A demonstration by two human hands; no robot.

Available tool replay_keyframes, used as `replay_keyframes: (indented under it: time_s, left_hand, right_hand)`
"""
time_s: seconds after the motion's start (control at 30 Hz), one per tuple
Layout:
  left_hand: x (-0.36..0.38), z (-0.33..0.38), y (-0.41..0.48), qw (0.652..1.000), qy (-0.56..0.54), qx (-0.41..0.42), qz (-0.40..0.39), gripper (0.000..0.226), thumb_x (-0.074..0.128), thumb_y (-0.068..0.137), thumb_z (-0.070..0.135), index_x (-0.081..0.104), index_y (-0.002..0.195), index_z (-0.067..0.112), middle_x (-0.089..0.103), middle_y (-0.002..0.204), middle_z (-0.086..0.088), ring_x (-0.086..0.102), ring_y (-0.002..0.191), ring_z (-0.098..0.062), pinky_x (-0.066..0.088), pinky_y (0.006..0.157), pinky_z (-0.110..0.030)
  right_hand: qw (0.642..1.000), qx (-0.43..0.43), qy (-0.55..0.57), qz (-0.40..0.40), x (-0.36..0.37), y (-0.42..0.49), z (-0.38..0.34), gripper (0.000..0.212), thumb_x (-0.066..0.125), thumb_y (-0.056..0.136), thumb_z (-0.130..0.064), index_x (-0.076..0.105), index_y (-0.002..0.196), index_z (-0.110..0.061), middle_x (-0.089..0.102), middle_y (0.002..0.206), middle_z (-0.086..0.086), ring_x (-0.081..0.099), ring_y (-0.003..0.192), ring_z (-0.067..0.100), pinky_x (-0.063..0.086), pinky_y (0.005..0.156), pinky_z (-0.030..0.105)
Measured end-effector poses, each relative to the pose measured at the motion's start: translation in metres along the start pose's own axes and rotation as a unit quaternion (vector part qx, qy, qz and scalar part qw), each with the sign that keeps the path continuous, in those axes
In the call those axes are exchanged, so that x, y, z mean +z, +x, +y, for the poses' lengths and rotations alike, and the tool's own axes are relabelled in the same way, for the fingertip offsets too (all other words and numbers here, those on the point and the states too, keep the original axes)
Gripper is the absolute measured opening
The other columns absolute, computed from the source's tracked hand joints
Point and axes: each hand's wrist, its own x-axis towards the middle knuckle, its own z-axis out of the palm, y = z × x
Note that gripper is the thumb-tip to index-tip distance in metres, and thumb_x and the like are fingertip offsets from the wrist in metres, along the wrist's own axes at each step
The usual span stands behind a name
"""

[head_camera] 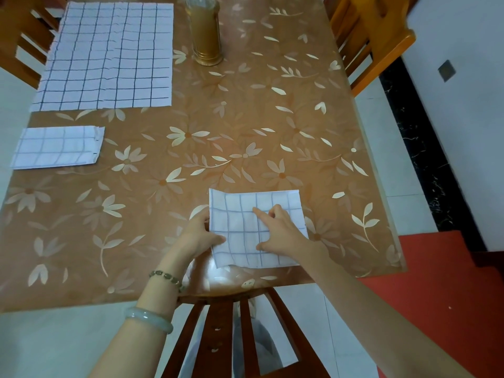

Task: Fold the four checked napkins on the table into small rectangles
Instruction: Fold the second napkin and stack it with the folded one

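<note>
A partly folded white napkin with blue checks (275, 199) lies near the table's front edge. My left hand (200, 234) grips its left edge, thumb on top and fingers under the cloth. My right hand (281, 231) presses down on its middle with the forefinger stretched and the thumb spread. A napkin folded into a small rectangle (58, 147) lies at the left edge. An unfolded checked napkin (109, 55) is spread flat at the far left corner.
The table (245, 118) wears a brown floral cover under clear film. A tall gold bottle (206, 34) stands at the far middle. Wooden chairs stand at the front (231, 328), the far right (373, 36) and the far left (24, 36).
</note>
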Motion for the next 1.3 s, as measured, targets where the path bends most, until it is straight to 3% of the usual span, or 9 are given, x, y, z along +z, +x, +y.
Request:
replay_keyframes:
  time_s: [0.1,0.23,0.3,0.5,0.67,0.83,1.1,1.23,1.3]
  left_hand:
    - [-0.02,-0.005,-0.005,0.999,0.043,-0.009,0.005,0.052,0.066,0.079,-0.004,0.052,0.126,0.015,0.064,0.109,-0.004,0.061,0.093,-0.022,0.046,0.064,-0.024]
    - [-0.054,-0.02,-0.013,0.996,0.075,-0.013,0.038,0.049,0.068,0.078,-0.002,0.055,0.123,0.013,0.063,0.103,-0.003,0.059,0.085,-0.018,0.044,0.064,-0.025]
    - [-0.069,-0.03,-0.017,0.996,0.074,-0.014,0.048,0.052,0.069,0.077,-0.003,0.055,0.124,0.014,0.064,0.105,-0.004,0.059,0.088,-0.019,0.045,0.072,-0.029]
    - [-0.086,-0.041,-0.03,0.998,0.038,0.01,0.053,0.05,0.073,0.078,0.004,0.054,0.115,0.031,0.067,0.098,-0.001,0.063,0.089,-0.018,0.054,0.077,-0.036]
    - [-0.079,-0.036,-0.043,0.995,0.092,0.017,-0.02,0.075,0.077,0.073,0.014,0.039,0.131,0.046,0.067,0.097,-0.007,0.068,0.084,-0.023,0.058,0.077,-0.045]
    - [-0.063,-0.016,-0.056,0.99,0.122,0.054,-0.05,0.075,0.069,0.081,0.007,0.031,0.137,0.039,0.067,0.097,-0.009,0.067,0.081,-0.02,0.059,0.067,-0.031]
    - [-0.054,-0.016,-0.057,0.993,0.087,0.055,-0.057,0.077,0.067,0.081,0.003,0.032,0.141,0.035,0.067,0.093,-0.019,0.069,0.077,-0.03,0.058,0.07,-0.042]
    - [-0.05,-0.012,-0.058,0.995,0.069,0.046,-0.064,0.079,0.067,0.082,0.002,0.029,0.142,0.036,0.066,0.091,-0.022,0.068,0.071,-0.028,0.055,0.054,-0.025]
    - [-0.048,-0.011,-0.058,0.995,0.064,0.05,-0.066,0.08,0.067,0.081,0.002,0.029,0.143,0.036,0.065,0.089,-0.023,0.067,0.067,-0.025,0.054,0.053,-0.023]
  right_hand:
    - [1.0,-0.008,-0.017,0.0,0.008,0.006,-0.021,0.097,0.076,0.074,-0.039,0.017,0.15,-0.026,0.029,0.115,0.004,0.035,0.108,0.02,0.042,0.095,0.034]
    - [0.999,-0.032,-0.017,-0.001,0.024,0.017,-0.052,0.097,0.075,0.074,-0.042,0.018,0.15,-0.024,0.031,0.116,0.006,0.036,0.108,0.022,0.042,0.094,0.036]
    - [0.999,-0.045,-0.015,-0.006,0.031,0.022,-0.067,0.098,0.076,0.073,-0.042,0.018,0.15,-0.023,0.031,0.116,0.007,0.037,0.107,0.023,0.042,0.094,0.036]
    - [0.998,-0.05,-0.014,-0.03,0.038,0.03,-0.082,0.102,0.079,0.071,-0.038,0.015,0.15,-0.025,0.03,0.116,0.007,0.036,0.107,0.024,0.042,0.094,0.037]
    - [0.999,-0.029,-0.016,-0.042,0.033,0.033,-0.087,0.11,0.08,0.067,-0.033,0.009,0.15,-0.027,0.029,0.119,0.008,0.035,0.11,0.025,0.043,0.089,0.034]
    - [0.996,0.015,-0.043,-0.075,0.027,0.04,-0.095,0.121,0.084,0.064,-0.034,-0.002,0.148,-0.031,0.026,0.129,0.012,0.034,0.118,0.032,0.043,0.087,0.042]
    - [0.992,0.048,-0.066,-0.092,0.023,0.044,-0.102,0.133,0.087,0.061,-0.035,-0.014,0.148,-0.031,0.022,0.138,0.014,0.034,0.123,0.035,0.042,0.092,0.047]
    - [0.995,0.014,-0.065,-0.078,0.029,0.036,-0.096,0.127,0.086,0.061,-0.038,-0.006,0.148,-0.032,0.025,0.133,0.012,0.031,0.122,0.032,0.042,0.092,0.045]
    - [0.995,0.014,-0.063,-0.078,0.03,0.036,-0.095,0.127,0.086,0.06,-0.039,-0.005,0.148,-0.032,0.025,0.132,0.012,0.032,0.122,0.032,0.042,0.092,0.045]
